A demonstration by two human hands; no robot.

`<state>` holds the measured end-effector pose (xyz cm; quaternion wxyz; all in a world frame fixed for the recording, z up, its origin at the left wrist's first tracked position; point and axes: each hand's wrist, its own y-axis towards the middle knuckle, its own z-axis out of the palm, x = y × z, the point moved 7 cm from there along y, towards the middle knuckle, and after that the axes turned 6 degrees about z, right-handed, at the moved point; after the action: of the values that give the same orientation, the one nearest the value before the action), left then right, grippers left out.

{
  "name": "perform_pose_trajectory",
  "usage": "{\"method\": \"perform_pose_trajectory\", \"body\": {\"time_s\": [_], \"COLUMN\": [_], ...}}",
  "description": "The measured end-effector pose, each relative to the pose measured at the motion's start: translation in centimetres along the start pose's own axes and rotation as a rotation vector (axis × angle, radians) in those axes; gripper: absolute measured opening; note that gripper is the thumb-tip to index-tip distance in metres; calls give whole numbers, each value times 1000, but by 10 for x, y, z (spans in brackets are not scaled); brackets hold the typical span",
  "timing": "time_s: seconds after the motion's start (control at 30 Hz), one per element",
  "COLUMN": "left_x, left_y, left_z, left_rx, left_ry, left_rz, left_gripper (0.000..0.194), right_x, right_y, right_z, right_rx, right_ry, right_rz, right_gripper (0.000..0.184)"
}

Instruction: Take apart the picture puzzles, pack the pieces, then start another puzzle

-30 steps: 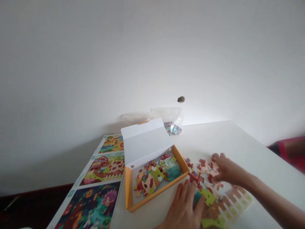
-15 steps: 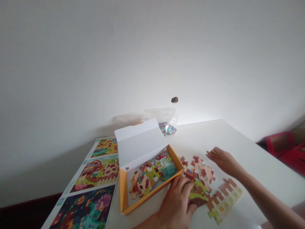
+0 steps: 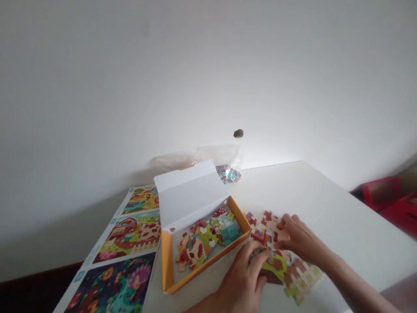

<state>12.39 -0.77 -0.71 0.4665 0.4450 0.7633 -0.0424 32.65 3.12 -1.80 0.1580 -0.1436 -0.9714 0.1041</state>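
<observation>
My left hand (image 3: 243, 276) rests beside the front right corner of the orange box (image 3: 192, 282), its fingers bent over a puzzle piece (image 3: 256, 253) at the edge of a partly joined jigsaw. Green and brown pieces (image 3: 275, 267) lie at its fingertips. My right hand (image 3: 299, 239) is low over the cow-spotted pieces (image 3: 269, 221), thumb and fingers closed on a puzzle piece that they mostly hide. A strip of white fence pieces (image 3: 302, 278) runs below that wrist, partly covered by it. Inside the open box lie more loose puzzle pieces (image 3: 198, 248).
On the left, a picture sheet (image 3: 130, 237) shows several printed scenes. Behind the box's raised white lid (image 3: 189, 187) lies a clear plastic bag (image 3: 230, 171) with pieces in it. The white table (image 3: 325, 200) meets the wall; red objects (image 3: 387, 195) are beyond its right edge.
My right hand has come down and left with its puzzle piece, from the bare tabletop to the joined pieces. My left hand has shifted slightly, its fingers now over a patterned piece.
</observation>
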Motion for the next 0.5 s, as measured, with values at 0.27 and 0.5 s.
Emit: {"method": "perform_pose_trajectory", "body": {"time_s": [0.27,0.5], "left_x": [7,10], "left_y": [-5,-7], "left_z": [2,5], "left_rx": [-43,-71], "left_ry": [10,41], "left_rz": [-55,-35], "left_gripper": [76,82], "right_x": [3,10], "right_y": [13,-11], "right_z": [3,-25], "right_rx": [30,-60], "right_ry": [85,252], "right_rz": [-72,-229], "right_gripper": [19,20]}}
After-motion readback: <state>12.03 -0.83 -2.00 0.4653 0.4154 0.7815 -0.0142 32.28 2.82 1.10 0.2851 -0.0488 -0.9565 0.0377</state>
